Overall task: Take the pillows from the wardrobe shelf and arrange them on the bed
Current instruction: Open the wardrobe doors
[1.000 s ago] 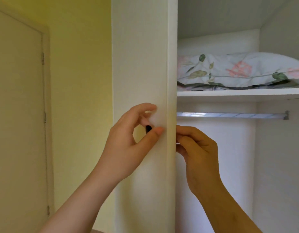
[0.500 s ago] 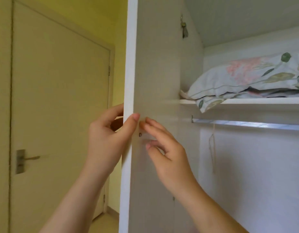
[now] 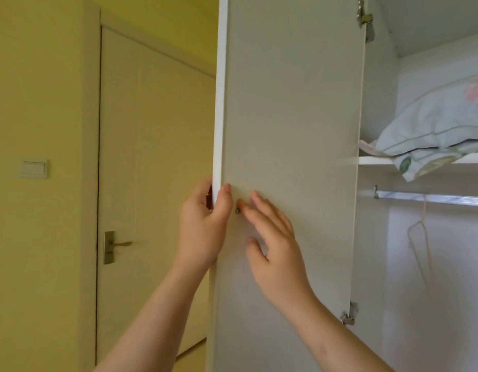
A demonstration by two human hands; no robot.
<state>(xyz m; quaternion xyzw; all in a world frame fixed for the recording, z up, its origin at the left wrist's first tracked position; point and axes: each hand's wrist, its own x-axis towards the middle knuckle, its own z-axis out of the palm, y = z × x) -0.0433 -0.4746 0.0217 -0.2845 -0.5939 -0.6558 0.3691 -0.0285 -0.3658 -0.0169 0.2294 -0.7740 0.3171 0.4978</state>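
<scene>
Your left grip (image 3: 203, 226) is curling round the free edge of the wardrobe door (image 3: 291, 116), thumb on its inner face. Your right grip (image 3: 272, 242) is lying open, straight fingers touching that face beside a small screw. What look like 2 stacked pillows (image 3: 434, 130) are sitting on the wardrobe shelf (image 3: 372, 160) at far right, with 1 corner overhanging. If you are tugging that corner alone, you are risking both sliding off together.

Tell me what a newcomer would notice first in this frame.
The open white wardrobe door fills the middle, with the left hand gripping its free edge and the right hand resting on its inner face. At far right, floral pillows lie stacked on the upper shelf, above a metal rail.
</scene>
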